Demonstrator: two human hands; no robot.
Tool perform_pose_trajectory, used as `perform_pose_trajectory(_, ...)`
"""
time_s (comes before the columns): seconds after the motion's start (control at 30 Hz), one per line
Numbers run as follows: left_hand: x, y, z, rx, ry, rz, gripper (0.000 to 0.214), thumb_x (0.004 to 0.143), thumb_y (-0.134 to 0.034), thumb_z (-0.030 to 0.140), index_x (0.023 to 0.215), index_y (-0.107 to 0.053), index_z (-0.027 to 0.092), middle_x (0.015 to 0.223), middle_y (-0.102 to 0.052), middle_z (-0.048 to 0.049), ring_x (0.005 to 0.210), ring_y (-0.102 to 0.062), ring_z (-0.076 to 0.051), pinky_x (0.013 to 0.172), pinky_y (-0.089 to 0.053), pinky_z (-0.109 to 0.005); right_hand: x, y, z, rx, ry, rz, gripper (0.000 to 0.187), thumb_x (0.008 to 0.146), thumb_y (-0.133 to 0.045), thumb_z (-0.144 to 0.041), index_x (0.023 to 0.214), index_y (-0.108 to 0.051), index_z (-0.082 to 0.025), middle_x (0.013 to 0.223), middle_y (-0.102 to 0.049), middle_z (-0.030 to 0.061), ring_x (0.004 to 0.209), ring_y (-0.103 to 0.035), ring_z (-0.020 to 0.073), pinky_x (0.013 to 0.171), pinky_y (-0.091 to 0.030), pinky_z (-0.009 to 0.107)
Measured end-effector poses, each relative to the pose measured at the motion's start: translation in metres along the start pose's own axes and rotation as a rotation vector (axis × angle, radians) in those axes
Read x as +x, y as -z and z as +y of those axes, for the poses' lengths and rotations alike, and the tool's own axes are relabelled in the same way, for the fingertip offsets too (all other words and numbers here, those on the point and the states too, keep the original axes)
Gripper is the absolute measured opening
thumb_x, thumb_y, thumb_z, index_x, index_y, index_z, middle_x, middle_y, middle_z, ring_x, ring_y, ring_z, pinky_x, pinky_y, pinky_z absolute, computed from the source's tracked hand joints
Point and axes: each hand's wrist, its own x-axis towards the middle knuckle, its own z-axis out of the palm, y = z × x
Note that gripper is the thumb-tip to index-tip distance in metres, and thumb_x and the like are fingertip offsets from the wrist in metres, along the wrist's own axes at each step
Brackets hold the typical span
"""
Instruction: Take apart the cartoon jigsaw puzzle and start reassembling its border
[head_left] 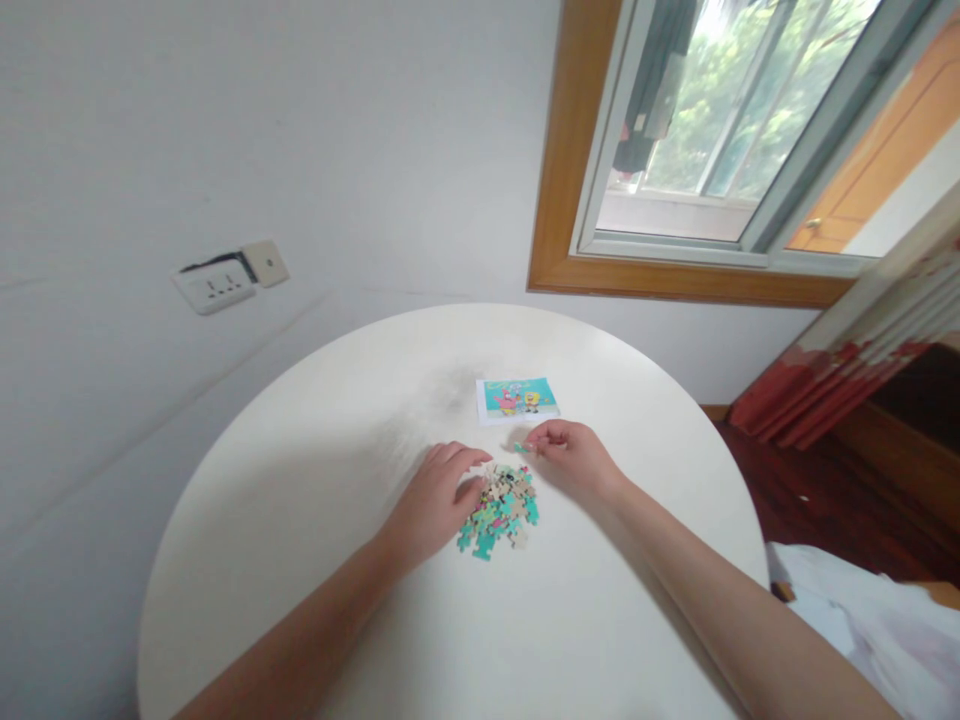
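Note:
A heap of jigsaw puzzle pieces [499, 510], teal, beige and a little pink, lies in the middle of the round white table [360, 420]. Pinched in the fingertips of my right hand [574, 455] is a small teal puzzle piece [519, 448], just beyond the heap's far right side. My left hand [437, 495] rests at the heap's left edge, thumb and fingers apart, its fingertips close to the pieces. Beyond both hands lies a picture card [519, 398] with pink and yellow cartoon figures on teal.
Behind the table stands a white wall [360, 150] with a socket plate [221, 285] on the left. A wood-framed window [690, 130] is at the upper right. Red and white curtains [795, 400] hang on the right, with a white plastic bag [862, 630] below.

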Motion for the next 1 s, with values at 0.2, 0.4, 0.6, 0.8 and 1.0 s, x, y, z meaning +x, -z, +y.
perform_pose_trajectory(0.2,0.000,0.001,0.000,-0.002,0.002,-0.019,0.023,0.086,-0.052,0.018,0.107,-0.062,0.020,0.101,-0.063,-0.0063,0.100,-0.055,-0.023,0.090,-0.042,-0.038,0.006,0.047,0.026,-0.271,-0.097,0.137,0.020,0.078,-0.056,-0.029,0.087,-0.072,-0.020,0.076,-0.072,0.0019,0.068,-0.063,0.0162,0.063,-0.043,0.024)
perform_pose_trajectory(0.4,0.000,0.002,0.000,0.005,-0.005,-0.029,0.022,0.087,-0.052,0.020,0.106,-0.062,0.019,0.102,-0.063,-0.0067,0.100,-0.054,-0.023,0.090,-0.042,-0.039,0.010,0.069,0.038,-0.536,-0.128,0.228,0.022,0.081,-0.054,-0.024,0.089,-0.074,-0.023,0.084,-0.074,0.0035,0.078,-0.065,0.0178,0.070,-0.044,0.026)
perform_pose_trajectory(0.6,0.000,0.002,0.000,0.002,-0.017,-0.027,0.022,0.088,-0.051,0.021,0.107,-0.061,0.020,0.103,-0.063,-0.0069,0.100,-0.054,-0.022,0.091,-0.041,-0.039,0.011,0.076,0.049,-0.593,-0.155,0.181,0.020,0.081,-0.058,-0.024,0.089,-0.076,-0.023,0.090,-0.074,0.0050,0.084,-0.065,0.0189,0.076,-0.046,0.027)
perform_pose_trajectory(0.8,0.000,0.003,0.001,0.015,-0.006,-0.046,0.021,0.088,-0.051,0.021,0.107,-0.061,0.019,0.103,-0.062,-0.0069,0.100,-0.053,-0.023,0.090,-0.041,-0.039,0.012,0.081,0.050,-0.649,-0.150,0.195,0.021,0.081,-0.057,-0.019,0.089,-0.076,-0.021,0.093,-0.073,0.0069,0.087,-0.065,0.0197,0.077,-0.046,0.028)
perform_pose_trajectory(1.0,0.000,0.003,0.003,0.000,-0.009,-0.046,0.020,0.089,-0.049,0.022,0.104,-0.062,0.020,0.102,-0.063,-0.0063,0.101,-0.054,-0.022,0.090,-0.041,-0.037,0.002,0.063,0.018,-0.481,0.064,0.137,0.022,0.083,-0.054,-0.017,0.093,-0.073,-0.018,0.091,-0.072,0.0065,0.081,-0.063,0.0165,0.076,-0.047,0.027)
